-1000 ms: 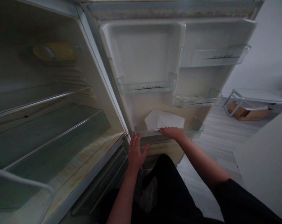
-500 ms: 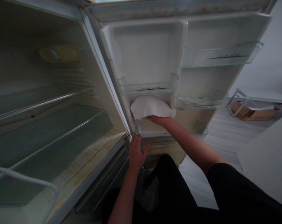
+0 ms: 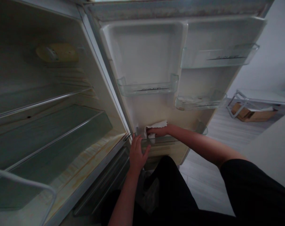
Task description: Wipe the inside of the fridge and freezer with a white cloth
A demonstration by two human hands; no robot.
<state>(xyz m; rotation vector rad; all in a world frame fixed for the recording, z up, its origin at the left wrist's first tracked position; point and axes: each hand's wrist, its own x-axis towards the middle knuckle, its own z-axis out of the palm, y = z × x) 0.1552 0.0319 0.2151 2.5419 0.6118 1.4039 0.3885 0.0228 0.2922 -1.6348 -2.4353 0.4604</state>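
Observation:
A white cloth (image 3: 160,124) with a scalloped edge is in my right hand (image 3: 158,131), low on the inside of the open fridge door (image 3: 152,110), at the bottom door shelf (image 3: 166,139). Part of the cloth hangs below my fingers. My left hand (image 3: 137,153) rests at the hinge-side end of that shelf, its fingers spread and the thumb apart, holding nothing. Above my right hand, a clear door shelf (image 3: 149,89) spans the left half of the door.
To the left are the fridge interior's glass shelves (image 3: 62,135), a yellowish object (image 3: 62,52) and a pale cable (image 3: 22,179). More clear shelves (image 3: 199,103) line the door's right half. Behind it stand a white metal-framed table (image 3: 262,95) and a cardboard box (image 3: 253,114).
My right hand has moved down with the cloth, from the door panel to the bottom shelf. The cloth, spread wide before, is now bunched. My left hand has hardly moved.

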